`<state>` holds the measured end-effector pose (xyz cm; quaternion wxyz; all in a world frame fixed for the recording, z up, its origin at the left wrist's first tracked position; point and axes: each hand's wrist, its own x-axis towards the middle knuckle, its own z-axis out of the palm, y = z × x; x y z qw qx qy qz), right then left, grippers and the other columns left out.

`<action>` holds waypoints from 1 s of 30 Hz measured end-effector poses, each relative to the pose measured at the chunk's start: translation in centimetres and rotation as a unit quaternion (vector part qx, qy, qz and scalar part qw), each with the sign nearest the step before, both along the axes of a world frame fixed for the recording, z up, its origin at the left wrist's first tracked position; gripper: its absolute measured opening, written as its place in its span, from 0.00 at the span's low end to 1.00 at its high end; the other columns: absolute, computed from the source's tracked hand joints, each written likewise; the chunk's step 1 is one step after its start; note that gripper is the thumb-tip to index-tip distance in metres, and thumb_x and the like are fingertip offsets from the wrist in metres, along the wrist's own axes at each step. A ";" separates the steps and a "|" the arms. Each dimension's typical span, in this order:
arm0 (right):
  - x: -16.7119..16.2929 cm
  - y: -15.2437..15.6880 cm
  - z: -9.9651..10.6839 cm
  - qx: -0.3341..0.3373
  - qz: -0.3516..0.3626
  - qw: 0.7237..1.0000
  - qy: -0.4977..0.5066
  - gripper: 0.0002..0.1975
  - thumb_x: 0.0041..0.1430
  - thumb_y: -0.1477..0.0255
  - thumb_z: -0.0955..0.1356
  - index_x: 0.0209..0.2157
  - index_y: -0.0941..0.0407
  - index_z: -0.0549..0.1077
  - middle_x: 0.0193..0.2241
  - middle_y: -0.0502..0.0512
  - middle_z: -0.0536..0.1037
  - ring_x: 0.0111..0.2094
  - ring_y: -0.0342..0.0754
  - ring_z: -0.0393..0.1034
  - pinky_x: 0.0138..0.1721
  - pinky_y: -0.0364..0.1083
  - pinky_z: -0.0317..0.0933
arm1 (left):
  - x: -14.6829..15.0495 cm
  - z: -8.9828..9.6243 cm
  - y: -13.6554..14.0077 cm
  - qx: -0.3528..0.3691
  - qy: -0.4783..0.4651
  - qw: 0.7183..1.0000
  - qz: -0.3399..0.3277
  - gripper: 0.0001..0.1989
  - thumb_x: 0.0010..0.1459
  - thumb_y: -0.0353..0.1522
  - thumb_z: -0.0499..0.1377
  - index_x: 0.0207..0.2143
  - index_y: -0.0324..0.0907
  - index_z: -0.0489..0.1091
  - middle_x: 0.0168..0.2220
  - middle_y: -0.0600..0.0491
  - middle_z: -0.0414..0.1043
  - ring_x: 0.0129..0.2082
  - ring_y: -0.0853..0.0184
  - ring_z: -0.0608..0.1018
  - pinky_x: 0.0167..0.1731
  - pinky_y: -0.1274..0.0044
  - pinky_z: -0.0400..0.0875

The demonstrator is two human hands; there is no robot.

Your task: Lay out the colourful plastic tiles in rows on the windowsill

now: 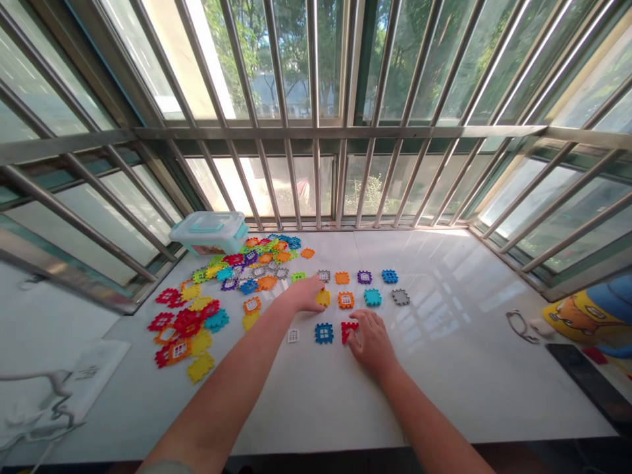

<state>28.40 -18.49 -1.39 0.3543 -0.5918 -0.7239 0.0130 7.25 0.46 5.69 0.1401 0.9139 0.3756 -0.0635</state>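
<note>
My left hand [307,294] reaches over the table, thumb and fingers closed at the edges of a yellow interlocking tile [323,299]. Just behind those fingers lies a grey tile [324,276]. My right hand [371,339] pinches a red interlocking tile [348,330], whose right side is partly covered by the fingers. Left of it sit a blue tile [324,333] with a window insert and a loose white window piece [293,336]. Behind my right hand are an orange tile [345,300], a turquoise tile [372,297] and a grey toothed tile [400,297].
A heap of coloured tiles [187,322] spreads over the left side, beside a lidded clear box [210,232]. Metal window bars [316,178] enclose the table [444,382]. Eyeglasses [521,327], a black phone [590,382] and a yellow-blue container [592,309] lie at right.
</note>
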 end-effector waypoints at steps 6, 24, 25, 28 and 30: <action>0.0 0.0 0.1 0.003 -0.003 1.000 0.003 0.17 0.61 0.75 0.67 0.52 0.53 0.70 0.50 0.61 0.79 0.55 0.58 0.71 0.60 0.58 0.61 | -3.2 0.4 2.6 0.045 -0.103 0.992 0.050 0.33 0.61 0.55 0.61 0.61 0.46 0.71 0.61 0.44 0.72 0.60 0.52 0.76 0.61 0.67 0.70; 0.0 0.0 0.2 0.008 -0.007 1.000 0.011 0.17 0.61 0.75 0.67 0.52 0.52 0.69 0.49 0.60 0.78 0.55 0.58 0.71 0.59 0.57 0.62 | -5.0 -0.4 11.0 0.011 0.083 0.996 0.040 0.36 0.41 0.46 0.73 0.54 0.45 0.77 0.58 0.42 0.74 0.48 0.53 0.81 0.50 0.69 0.75; 0.0 0.0 0.2 0.008 -0.008 1.000 0.011 0.17 0.61 0.75 0.67 0.52 0.52 0.69 0.49 0.60 0.78 0.55 0.58 0.71 0.59 0.57 0.62 | -5.0 -0.5 11.1 0.011 0.082 0.996 0.039 0.36 0.41 0.46 0.72 0.53 0.45 0.77 0.57 0.42 0.74 0.48 0.53 0.81 0.50 0.69 0.75; 0.0 0.0 0.2 0.009 -0.008 1.000 0.011 0.17 0.61 0.75 0.67 0.52 0.51 0.69 0.49 0.60 0.78 0.55 0.58 0.71 0.59 0.58 0.62 | -4.9 -0.6 11.2 0.010 0.078 0.996 0.041 0.34 0.41 0.45 0.72 0.52 0.44 0.78 0.56 0.42 0.75 0.47 0.53 0.81 0.50 0.69 0.75; 0.0 0.0 0.2 0.010 -0.007 1.000 0.011 0.18 0.61 0.76 0.67 0.52 0.51 0.70 0.49 0.60 0.79 0.55 0.58 0.71 0.59 0.58 0.62 | -4.9 -0.7 11.1 0.007 0.074 0.996 0.047 0.34 0.41 0.45 0.72 0.52 0.45 0.78 0.56 0.42 0.75 0.47 0.52 0.81 0.49 0.68 0.75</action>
